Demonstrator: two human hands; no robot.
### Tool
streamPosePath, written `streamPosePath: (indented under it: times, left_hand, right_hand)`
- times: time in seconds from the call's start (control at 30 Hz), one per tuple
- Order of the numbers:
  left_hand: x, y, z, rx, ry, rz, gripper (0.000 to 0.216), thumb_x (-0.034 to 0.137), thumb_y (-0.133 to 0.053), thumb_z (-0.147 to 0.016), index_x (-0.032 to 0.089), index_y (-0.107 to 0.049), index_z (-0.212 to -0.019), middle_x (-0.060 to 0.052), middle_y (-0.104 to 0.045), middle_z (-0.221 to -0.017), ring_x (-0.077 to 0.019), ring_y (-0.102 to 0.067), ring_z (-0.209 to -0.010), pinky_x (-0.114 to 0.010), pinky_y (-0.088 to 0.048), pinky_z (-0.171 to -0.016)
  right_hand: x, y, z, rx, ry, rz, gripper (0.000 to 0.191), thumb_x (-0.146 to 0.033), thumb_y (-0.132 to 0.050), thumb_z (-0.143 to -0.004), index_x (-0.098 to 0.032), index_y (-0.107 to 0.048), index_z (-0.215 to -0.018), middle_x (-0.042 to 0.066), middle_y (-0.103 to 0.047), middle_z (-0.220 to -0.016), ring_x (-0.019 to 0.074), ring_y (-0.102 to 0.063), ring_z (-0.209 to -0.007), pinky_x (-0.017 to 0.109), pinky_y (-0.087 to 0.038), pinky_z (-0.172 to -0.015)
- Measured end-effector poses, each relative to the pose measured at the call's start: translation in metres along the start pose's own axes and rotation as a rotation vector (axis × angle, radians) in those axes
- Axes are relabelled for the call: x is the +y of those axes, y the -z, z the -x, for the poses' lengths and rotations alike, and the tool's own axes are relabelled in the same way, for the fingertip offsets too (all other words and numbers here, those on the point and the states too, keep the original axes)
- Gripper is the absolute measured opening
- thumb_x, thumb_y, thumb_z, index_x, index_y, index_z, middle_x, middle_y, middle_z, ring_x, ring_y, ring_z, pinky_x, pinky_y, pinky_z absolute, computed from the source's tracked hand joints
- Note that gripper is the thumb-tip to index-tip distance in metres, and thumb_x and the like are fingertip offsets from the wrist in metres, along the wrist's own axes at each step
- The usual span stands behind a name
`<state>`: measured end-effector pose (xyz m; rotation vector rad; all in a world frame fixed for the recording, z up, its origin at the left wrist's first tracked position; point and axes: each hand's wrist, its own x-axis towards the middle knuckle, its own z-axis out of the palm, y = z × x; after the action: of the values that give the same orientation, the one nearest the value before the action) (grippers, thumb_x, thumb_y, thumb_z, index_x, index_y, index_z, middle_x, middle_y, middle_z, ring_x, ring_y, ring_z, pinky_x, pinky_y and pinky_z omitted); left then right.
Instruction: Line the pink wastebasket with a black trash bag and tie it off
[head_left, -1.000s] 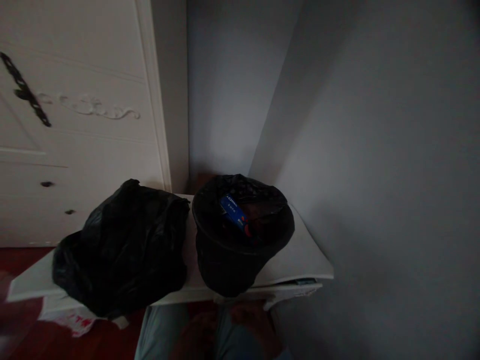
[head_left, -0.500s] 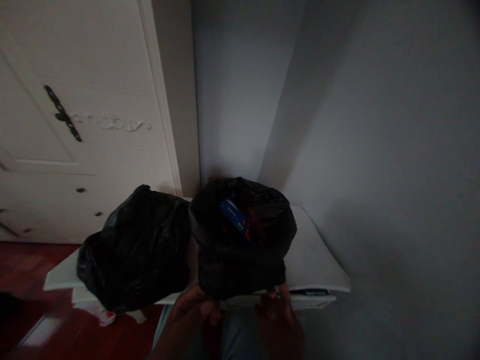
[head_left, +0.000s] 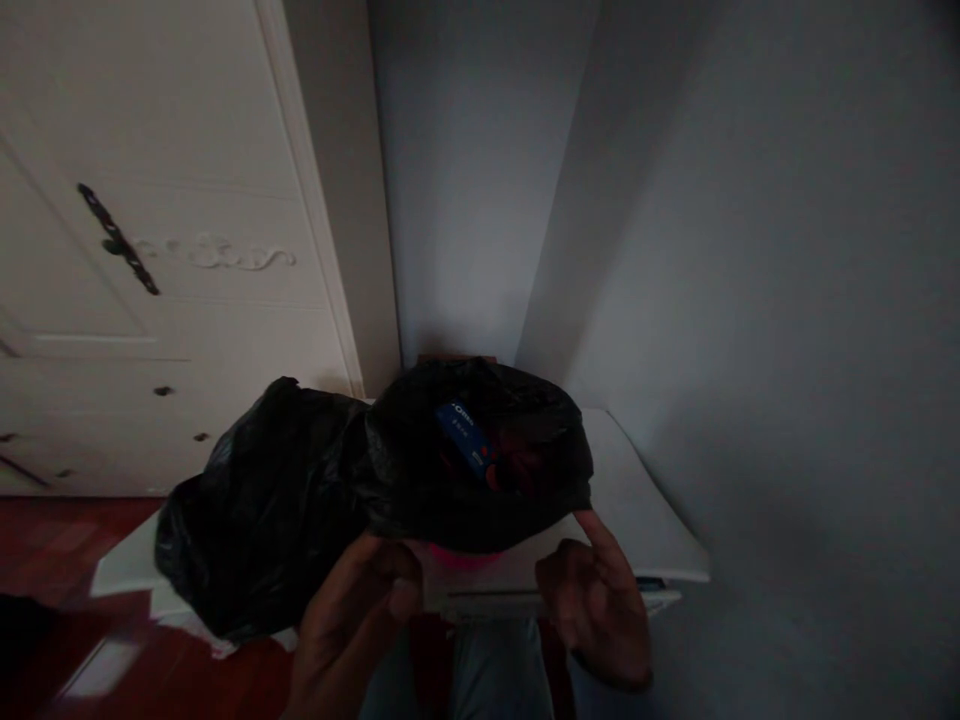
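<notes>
A black plastic bag (head_left: 480,515) sits on the white table with its mouth open towards me. Inside it lies a blue box (head_left: 461,436) with white lettering, beside something dark red that is too dim to name. Under the bag's near edge shows a bright pink curved surface (head_left: 463,558). My left hand (head_left: 364,600) has its fingers curled at the bag's near left edge. At the near right edge my right hand (head_left: 596,600) touches the bag with a stretched finger, the others curled. Both hands appear to grip the rim; the exact contact is dim.
A second black plastic bag (head_left: 262,520) stands on the left, against the first. Beneath them is a white table (head_left: 652,520). Behind stand a white cabinet (head_left: 225,150) on the left and a grey wall (head_left: 750,250) on the right. The floor (head_left: 45,530) is red.
The near edge of the open bag has been raised and spread, uncovering the pink surface below. My hands have moved apart, the right one further right and up.
</notes>
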<state>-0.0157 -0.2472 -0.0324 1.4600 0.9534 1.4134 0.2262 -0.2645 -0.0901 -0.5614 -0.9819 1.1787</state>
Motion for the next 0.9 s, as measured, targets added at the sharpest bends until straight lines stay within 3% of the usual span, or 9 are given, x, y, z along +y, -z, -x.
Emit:
streamPosePath:
  times: [0.1, 0.17, 0.33, 0.5, 0.63, 0.73, 0.83, 0.9]
  left_hand:
    - [0.006, -0.002, -0.007, 0.040, -0.065, -0.153, 0.011, 0.035, -0.063, -0.093, 0.024, -0.066, -0.093, 0.002, -0.062, -0.073, -0.0115, -0.061, -0.064, -0.018, -0.050, -0.057]
    - [0.006, -0.002, -0.011, 0.088, -0.102, -0.262, 0.015, 0.033, -0.062, -0.093, 0.025, -0.065, -0.105, 0.000, -0.063, -0.080, -0.0122, -0.062, -0.067, -0.019, -0.051, -0.058]
    - [-0.001, 0.005, -0.019, 0.154, -0.217, -0.496, 0.017, 0.030, -0.061, -0.093, 0.022, -0.061, -0.108, 0.000, -0.059, -0.084, -0.0120, -0.060, -0.069, -0.021, -0.050, -0.057]
    - [-0.002, 0.009, -0.014, 0.217, -0.442, -0.824, 0.034, 0.026, -0.059, -0.094, 0.020, -0.058, -0.127, -0.012, -0.060, -0.122, -0.0224, -0.063, -0.110, -0.033, -0.059, -0.084]
    - [0.009, -0.004, 0.004, 0.121, -0.535, -0.853, 0.042, 0.017, -0.059, -0.092, 0.026, -0.056, -0.132, -0.012, -0.057, -0.133, -0.0229, -0.064, -0.113, -0.035, -0.060, -0.084]
    - [0.017, -0.020, 0.011, -0.023, -0.634, -0.825, 0.040, 0.011, -0.055, -0.091, 0.026, -0.059, -0.128, -0.012, -0.065, -0.127, -0.0232, -0.064, -0.115, -0.036, -0.057, -0.088]
    - [0.021, -0.036, 0.006, -0.115, -0.746, -0.875, 0.037, 0.012, -0.054, -0.092, 0.020, -0.059, -0.127, -0.013, -0.070, -0.126, -0.0241, -0.062, -0.120, -0.040, -0.048, -0.100]
    - [0.021, -0.043, -0.001, -0.083, -0.757, -0.934, 0.034, 0.014, -0.052, -0.093, 0.018, -0.060, -0.126, -0.012, -0.072, -0.125, -0.0234, -0.063, -0.119, -0.041, -0.039, -0.104]
  right_hand:
    - [-0.013, -0.006, -0.013, -0.102, 0.006, 0.105, 0.056, -0.033, -0.066, -0.094, -0.043, -0.050, -0.146, -0.001, -0.067, -0.070, 0.0076, -0.048, -0.040, 0.020, -0.039, -0.039]
    - [-0.020, -0.008, -0.020, -0.088, 0.002, 0.219, 0.054, -0.028, -0.065, -0.095, -0.038, -0.051, -0.146, -0.001, -0.069, -0.070, 0.0073, -0.051, -0.040, 0.018, -0.039, -0.038]
    - [-0.020, 0.000, -0.024, 0.072, 0.129, 0.419, 0.034, -0.027, -0.065, -0.095, -0.025, -0.063, -0.129, -0.002, -0.067, -0.066, 0.0103, -0.059, -0.047, 0.020, -0.048, -0.045]
    - [-0.009, 0.017, -0.025, 0.292, 0.268, 0.458, 0.014, -0.025, -0.067, -0.092, -0.024, -0.059, -0.103, -0.003, -0.064, -0.073, 0.0092, -0.059, -0.053, 0.021, -0.050, -0.051]
    - [-0.001, 0.033, -0.037, 0.413, 0.277, 0.578, 0.042, -0.029, -0.076, -0.083, -0.024, -0.056, -0.120, 0.001, -0.064, -0.089, 0.0121, -0.062, -0.073, 0.025, -0.056, -0.068]
    - [0.007, 0.043, -0.045, 0.384, 0.161, 0.726, 0.046, -0.034, -0.075, -0.080, -0.021, -0.057, -0.120, 0.007, -0.069, -0.104, 0.0148, -0.065, -0.081, 0.025, -0.054, -0.065]
    - [0.013, 0.047, -0.050, 0.348, 0.101, 0.766, 0.035, -0.041, -0.073, -0.080, -0.019, -0.062, -0.105, 0.006, -0.072, -0.093, 0.0160, -0.066, -0.077, 0.023, -0.052, -0.059]
    - [0.013, 0.049, -0.053, 0.335, 0.079, 0.751, 0.030, -0.045, -0.070, -0.082, -0.018, -0.063, -0.094, 0.002, -0.069, -0.074, 0.0147, -0.062, -0.065, 0.023, -0.050, -0.055]
